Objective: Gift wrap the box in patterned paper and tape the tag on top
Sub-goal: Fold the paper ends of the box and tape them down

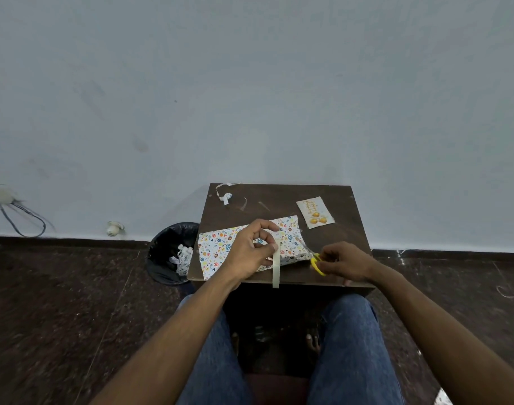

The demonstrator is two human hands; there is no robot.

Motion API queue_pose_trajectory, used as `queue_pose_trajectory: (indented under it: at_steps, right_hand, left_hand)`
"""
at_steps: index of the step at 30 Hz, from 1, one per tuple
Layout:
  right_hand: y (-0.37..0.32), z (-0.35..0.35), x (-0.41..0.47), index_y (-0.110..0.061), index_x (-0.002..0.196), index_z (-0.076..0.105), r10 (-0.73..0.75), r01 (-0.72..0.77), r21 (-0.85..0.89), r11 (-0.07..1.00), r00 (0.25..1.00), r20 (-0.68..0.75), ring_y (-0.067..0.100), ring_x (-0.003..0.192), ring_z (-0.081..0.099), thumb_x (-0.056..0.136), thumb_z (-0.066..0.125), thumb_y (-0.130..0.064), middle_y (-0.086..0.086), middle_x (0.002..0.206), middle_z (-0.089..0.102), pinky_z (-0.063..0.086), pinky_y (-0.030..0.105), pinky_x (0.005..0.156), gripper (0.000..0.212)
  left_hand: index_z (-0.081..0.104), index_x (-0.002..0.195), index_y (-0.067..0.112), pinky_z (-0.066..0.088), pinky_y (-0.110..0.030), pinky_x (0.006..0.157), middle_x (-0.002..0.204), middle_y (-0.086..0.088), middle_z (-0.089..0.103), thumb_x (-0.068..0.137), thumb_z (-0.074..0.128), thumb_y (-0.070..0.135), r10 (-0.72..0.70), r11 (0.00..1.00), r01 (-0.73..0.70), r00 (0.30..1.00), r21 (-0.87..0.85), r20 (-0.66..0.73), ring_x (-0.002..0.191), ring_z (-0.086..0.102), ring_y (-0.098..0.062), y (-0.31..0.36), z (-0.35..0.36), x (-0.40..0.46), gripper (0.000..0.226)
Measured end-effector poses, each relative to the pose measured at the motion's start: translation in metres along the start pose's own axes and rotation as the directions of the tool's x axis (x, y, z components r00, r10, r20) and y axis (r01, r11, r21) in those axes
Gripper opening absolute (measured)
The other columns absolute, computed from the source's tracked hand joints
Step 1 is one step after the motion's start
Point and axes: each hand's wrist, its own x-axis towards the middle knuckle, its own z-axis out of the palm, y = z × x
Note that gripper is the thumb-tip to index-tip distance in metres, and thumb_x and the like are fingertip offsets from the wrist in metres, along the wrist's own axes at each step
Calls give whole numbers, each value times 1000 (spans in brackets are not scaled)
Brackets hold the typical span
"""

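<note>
Blue denim jeans point(352, 346) cover both legs (arms bare, feet unshod).

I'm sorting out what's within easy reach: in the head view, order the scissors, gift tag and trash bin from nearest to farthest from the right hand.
1. Scissors: yellow, gripped by the right hand at the table's near edge.
2. Gift tag: lying flat farther back on the table, toward the wall.
3. Trash bin: on the floor, beyond the table's left side.

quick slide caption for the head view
Left hand holds a tape strip over the wrapped box; right hand grips yellow scissors.
</note>
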Motion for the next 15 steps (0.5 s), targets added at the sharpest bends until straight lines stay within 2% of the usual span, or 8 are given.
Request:
queue_pose_trajectory:
  at_steps: [3, 5, 7, 11, 13, 15]
  right_hand:
    - [25, 4, 6, -25, 64, 62, 199, -226, -183, 957, 968, -153, 14, 63, 63, 90, 61, -55, -5, 64, 63, 51, 32, 66, 39]
    - [35, 10, 8, -26, 66, 66, 310, -359, -213, 909, 922, -232, 18, 70, 64, 86, 60, -62, -5, 66, 64, 50, 31, 66, 42]
    - [38, 14, 11, -22, 74, 68, 374, -435, -209, 876, 886, -276, 17, 71, 63, 84, 63, -61, -3, 73, 64, 47, 29, 63, 40]
    - [42, 21, 16, -20, 84, 58, 435, -493, -140, 859, 846, -309, 22, 81, 62, 80, 69, -51, 2, 87, 63, 51, 34, 70, 33]
    - [46, 27, 20, -20, 84, 56, 458, -486, -18, 874, 836, -302, 24, 81, 65, 79, 72, -43, 4, 87, 65, 56, 38, 74, 29]
    - [45, 30, 20, -17, 80, 58, 477, -454, 145, 879, 839, -262, 25, 72, 68, 80, 73, -32, 7, 82, 67, 61, 41, 67, 21]
  left_hand:
    - [63, 107, 22, 62, -43, 69, 84, 0, 61, 89, 63, -4, 0, 1000, 0, 1000, 3, -7, 72, 63, -16, 0, 0, 0, 32]
    - [62, 109, 23, 62, -41, 69, 85, -1, 62, 88, 63, -4, -1, 1000, 1, 1000, -1, -15, 72, 63, -15, -1, 1, 0, 33]
    - [61, 111, 25, 62, -40, 69, 86, -2, 62, 88, 64, -4, -1, 1000, 0, 1000, -4, -20, 71, 63, -15, -1, 2, 0, 36]
    - [58, 114, 30, 61, -46, 72, 88, -6, 63, 87, 63, -5, -8, 1000, 8, 1000, -30, -16, 74, 65, -18, -2, 5, 1, 44]
    - [58, 116, 29, 61, -48, 73, 88, -8, 63, 86, 63, -7, -10, 999, 9, 1000, -41, -16, 74, 64, -18, -3, 7, 1, 46]
    - [58, 117, 27, 60, -50, 73, 87, -7, 63, 85, 62, -9, -15, 999, 14, 1000, -53, -18, 71, 62, -17, -4, 9, 1, 48]
